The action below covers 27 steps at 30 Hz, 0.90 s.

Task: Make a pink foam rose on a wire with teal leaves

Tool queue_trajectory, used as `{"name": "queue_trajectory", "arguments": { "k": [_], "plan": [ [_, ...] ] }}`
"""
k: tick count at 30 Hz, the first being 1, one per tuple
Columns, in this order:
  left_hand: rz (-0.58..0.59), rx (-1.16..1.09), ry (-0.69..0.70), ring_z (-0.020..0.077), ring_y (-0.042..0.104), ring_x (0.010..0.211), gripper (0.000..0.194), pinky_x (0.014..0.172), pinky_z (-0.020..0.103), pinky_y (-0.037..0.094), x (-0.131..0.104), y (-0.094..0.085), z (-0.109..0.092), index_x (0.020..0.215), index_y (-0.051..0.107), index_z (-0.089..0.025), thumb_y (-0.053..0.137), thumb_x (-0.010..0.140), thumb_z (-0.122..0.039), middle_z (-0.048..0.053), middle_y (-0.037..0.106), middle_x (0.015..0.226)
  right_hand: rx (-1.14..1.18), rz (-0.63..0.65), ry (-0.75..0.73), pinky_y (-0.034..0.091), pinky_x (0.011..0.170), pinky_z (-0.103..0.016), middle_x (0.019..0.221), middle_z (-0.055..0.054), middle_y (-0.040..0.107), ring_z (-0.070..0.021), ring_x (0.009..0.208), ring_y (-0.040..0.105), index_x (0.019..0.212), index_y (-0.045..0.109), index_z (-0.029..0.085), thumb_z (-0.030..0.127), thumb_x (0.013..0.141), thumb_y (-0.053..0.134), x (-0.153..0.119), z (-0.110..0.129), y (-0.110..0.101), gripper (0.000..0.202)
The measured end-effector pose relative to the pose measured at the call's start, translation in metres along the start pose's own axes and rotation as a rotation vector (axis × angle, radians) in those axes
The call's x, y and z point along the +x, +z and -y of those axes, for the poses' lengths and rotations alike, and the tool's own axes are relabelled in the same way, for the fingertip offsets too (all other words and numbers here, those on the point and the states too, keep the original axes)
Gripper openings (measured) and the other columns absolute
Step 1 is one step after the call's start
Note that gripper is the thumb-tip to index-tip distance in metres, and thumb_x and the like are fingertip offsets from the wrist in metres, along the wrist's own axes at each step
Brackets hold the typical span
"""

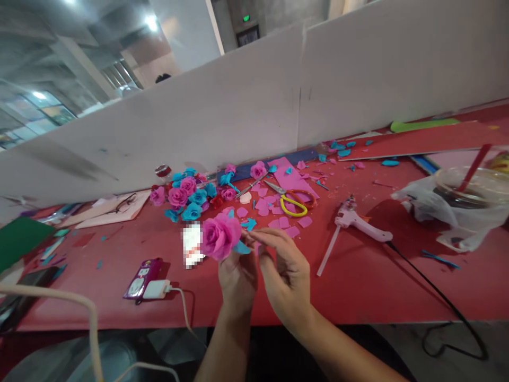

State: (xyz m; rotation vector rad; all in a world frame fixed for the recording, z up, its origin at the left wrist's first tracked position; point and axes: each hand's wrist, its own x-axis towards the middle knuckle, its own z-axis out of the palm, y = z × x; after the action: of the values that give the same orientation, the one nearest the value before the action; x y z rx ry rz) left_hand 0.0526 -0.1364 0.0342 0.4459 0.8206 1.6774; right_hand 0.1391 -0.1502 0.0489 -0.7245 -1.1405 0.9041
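Note:
A pink paper rose (221,235) with blue paper leaves under its bloom is raised over the red table. My left hand (237,276) is closed beneath the flower and holds it; the bloom covers most of those fingers. Just to the right, my right hand (287,270) is closed in a pinch, its fingertips close to the blue leaves at the back of the rose. A small pink bit shows by the right thumb, but what the pinch grips is unclear. Behind the hands lie yellow-and-orange-handled scissors (294,206) among cut pink petals (284,222).
A bunch of pink, blue and red paper roses (193,197) sits at the back left. To the right rest a glue gun (362,225) with its cord and a bagged drink cup (465,199). A purple device (143,278) with a white cable lies left. A white partition (238,114) borders the table.

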Motion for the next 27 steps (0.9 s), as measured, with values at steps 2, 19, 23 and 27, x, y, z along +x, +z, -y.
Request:
{"name": "queue_trajectory", "arguments": {
  "k": [2, 19, 23, 27],
  "plan": [
    [0.04, -0.076, 0.07, 0.0071, 0.056, 0.067, 0.013, 0.068, 0.02, 0.05, 0.003, 0.002, -0.003, 0.077, 0.064, -0.022, 0.075, 0.071, -0.019, -0.004, 0.06, 0.076, -0.002, -0.038, 0.028, 0.049, 0.085, -0.034, 0.097, -0.003, 0.069, -0.0182, 0.093, 0.063, 0.1, 0.07, 0.027, 0.006, 0.081, 0.053, 0.006, -0.003, -0.009, 0.032],
    [-0.168, -0.194, -0.239, 0.0059, 0.061, 0.058, 0.014, 0.045, 0.012, 0.042, -0.006, 0.006, 0.002, 0.075, 0.066, -0.015, 0.07, 0.067, -0.004, -0.001, 0.065, 0.071, -0.267, 0.104, 0.241, 0.044, 0.078, -0.033, 0.083, -0.001, 0.065, -0.0167, 0.08, 0.06, 0.08, 0.059, 0.021, 0.024, 0.072, 0.068, 0.016, -0.01, -0.005, 0.013],
    [-0.198, -0.181, -0.242, 0.005, 0.057, 0.051, 0.012, 0.045, 0.013, 0.042, -0.008, 0.007, 0.002, 0.073, 0.064, -0.014, 0.07, 0.067, -0.006, -0.002, 0.064, 0.067, -0.184, 0.077, 0.313, 0.044, 0.074, -0.031, 0.076, 0.001, 0.062, -0.0146, 0.074, 0.058, 0.075, 0.055, 0.02, 0.024, 0.07, 0.069, 0.023, -0.013, -0.001, 0.015],
    [-0.15, -0.163, -0.239, 0.0038, 0.045, 0.04, 0.013, 0.042, 0.015, 0.039, -0.009, 0.01, 0.002, 0.069, 0.062, -0.015, 0.073, 0.065, -0.008, -0.007, 0.05, 0.05, -0.084, 0.054, 0.403, 0.045, 0.067, -0.027, 0.072, 0.002, 0.06, -0.0124, 0.067, 0.057, 0.074, 0.055, 0.02, 0.022, 0.068, 0.068, 0.027, -0.015, -0.001, 0.014]
  ]
}}
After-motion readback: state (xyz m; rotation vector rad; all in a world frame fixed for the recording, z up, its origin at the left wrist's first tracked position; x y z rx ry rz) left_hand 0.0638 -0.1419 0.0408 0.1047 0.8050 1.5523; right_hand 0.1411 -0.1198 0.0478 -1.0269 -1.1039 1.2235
